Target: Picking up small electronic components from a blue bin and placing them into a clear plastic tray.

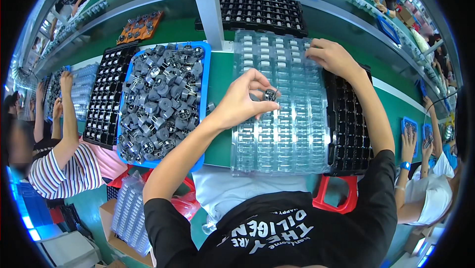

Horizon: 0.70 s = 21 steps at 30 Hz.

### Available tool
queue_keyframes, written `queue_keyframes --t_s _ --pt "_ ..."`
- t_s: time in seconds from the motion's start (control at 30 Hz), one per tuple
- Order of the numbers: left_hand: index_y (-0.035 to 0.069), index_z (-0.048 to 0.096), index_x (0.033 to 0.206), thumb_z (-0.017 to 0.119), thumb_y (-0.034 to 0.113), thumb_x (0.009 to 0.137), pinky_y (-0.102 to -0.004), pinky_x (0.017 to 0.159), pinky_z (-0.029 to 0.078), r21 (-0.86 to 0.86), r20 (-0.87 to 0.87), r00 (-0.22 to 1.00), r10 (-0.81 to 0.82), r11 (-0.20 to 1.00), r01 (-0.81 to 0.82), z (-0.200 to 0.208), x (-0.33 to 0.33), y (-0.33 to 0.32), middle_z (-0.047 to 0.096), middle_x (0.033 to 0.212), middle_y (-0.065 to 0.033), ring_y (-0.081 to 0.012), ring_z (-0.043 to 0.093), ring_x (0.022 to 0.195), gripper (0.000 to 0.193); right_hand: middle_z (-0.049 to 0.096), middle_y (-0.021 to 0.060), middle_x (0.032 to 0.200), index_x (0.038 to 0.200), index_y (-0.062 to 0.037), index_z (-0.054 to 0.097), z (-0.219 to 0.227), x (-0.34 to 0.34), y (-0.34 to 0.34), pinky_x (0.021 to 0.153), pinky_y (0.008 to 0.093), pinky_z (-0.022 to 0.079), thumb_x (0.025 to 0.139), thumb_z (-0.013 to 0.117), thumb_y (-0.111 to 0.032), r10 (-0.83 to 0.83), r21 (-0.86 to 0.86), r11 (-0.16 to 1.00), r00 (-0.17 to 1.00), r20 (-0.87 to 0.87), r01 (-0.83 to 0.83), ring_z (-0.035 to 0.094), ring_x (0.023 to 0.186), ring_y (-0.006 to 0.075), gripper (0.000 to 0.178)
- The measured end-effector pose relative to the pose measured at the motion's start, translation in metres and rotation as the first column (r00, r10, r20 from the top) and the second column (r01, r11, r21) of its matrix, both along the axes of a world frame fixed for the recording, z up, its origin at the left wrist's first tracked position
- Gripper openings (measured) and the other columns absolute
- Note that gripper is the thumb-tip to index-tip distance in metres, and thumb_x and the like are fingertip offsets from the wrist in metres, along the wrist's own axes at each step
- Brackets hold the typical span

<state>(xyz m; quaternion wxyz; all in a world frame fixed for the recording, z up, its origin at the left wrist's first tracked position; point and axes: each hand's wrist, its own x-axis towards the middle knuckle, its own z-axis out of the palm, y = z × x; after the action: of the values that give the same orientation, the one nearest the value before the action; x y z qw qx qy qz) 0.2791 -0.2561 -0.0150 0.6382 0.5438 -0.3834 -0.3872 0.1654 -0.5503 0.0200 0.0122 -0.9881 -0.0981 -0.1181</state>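
My left hand (242, 100) pinches a small dark grey plug part with metal pins (270, 95) between thumb and fingers, above a clear plastic blister tray (279, 134). At the tray's far right corner, my right hand (332, 58) has its fingers bent together close to the small white pieces (280, 53) that sit in the far rows. Whatever those fingertips hold, if anything, is hidden. To the left, a blue bin (206, 77) is heaped with similar grey plug parts (158, 100).
Black compartment trays stand to the right (349, 129), at the back (262, 13) and left of the bin (106, 95). A metal post (206, 8) rises behind the bin. An orange tray (140, 27) lies farther back. Co-workers sit on both sides.
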Motion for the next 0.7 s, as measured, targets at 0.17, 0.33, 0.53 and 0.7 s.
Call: queue_keyframes --t_s 0.17,0.33,0.53,0.7 --pt "-0.007 0.058 0.109 0.074 0.005 0.081 -0.0209 0.051 0.044 0.062 -0.030 0.995 -0.092 0.994 0.093 0.013 0.004 0.003 0.070 0.087 -0.0121 -0.0079 0.059 0.060 0.035 0.059 0.0072 0.085 0.086 -0.0051 0.060 0.004 0.004 0.003 0.074 0.0395 0.050 0.077 0.067 -0.007 0.022 -0.106 0.994 0.999 -0.036 -0.026 0.060 0.084 0.0287 0.011" --pt "-0.008 0.057 0.122 0.068 0.002 0.085 -0.0214 0.054 0.045 0.071 -0.090 0.977 -0.195 0.977 0.202 0.015 0.006 0.003 0.068 0.096 -0.0122 -0.0081 0.060 0.063 0.039 0.059 0.0093 0.082 0.086 -0.0038 0.058 -0.001 0.005 -0.006 0.070 0.0405 0.048 0.074 0.068 -0.003 0.040 -0.055 0.998 0.999 -0.037 -0.042 0.059 0.080 0.0299 0.016" --pt "-0.007 0.060 0.121 0.065 0.000 0.089 -0.0235 0.058 0.048 -0.008 -0.059 0.975 -0.215 0.977 0.215 0.018 0.005 0.005 0.054 0.114 -0.0124 -0.0217 0.070 0.087 0.033 0.059 0.0121 0.082 0.087 -0.0017 0.056 -0.003 0.002 0.003 0.067 0.0406 0.048 0.073 0.067 -0.001 -0.010 0.019 1.000 0.998 0.057 0.009 0.059 0.075 0.0316 0.017" --pt "-0.004 0.061 0.122 0.067 0.001 0.087 -0.0224 0.053 0.046 -0.034 -0.052 0.976 -0.210 0.977 0.209 0.010 0.006 0.005 0.055 0.112 -0.0121 -0.0175 0.067 0.082 0.035 0.061 0.0094 0.094 0.091 0.0018 0.057 0.007 -0.007 0.061 0.067 0.0270 0.054 0.082 0.063 0.004 -0.117 0.650 0.759 0.989 0.090 0.031 0.066 0.078 0.0176 0.011"
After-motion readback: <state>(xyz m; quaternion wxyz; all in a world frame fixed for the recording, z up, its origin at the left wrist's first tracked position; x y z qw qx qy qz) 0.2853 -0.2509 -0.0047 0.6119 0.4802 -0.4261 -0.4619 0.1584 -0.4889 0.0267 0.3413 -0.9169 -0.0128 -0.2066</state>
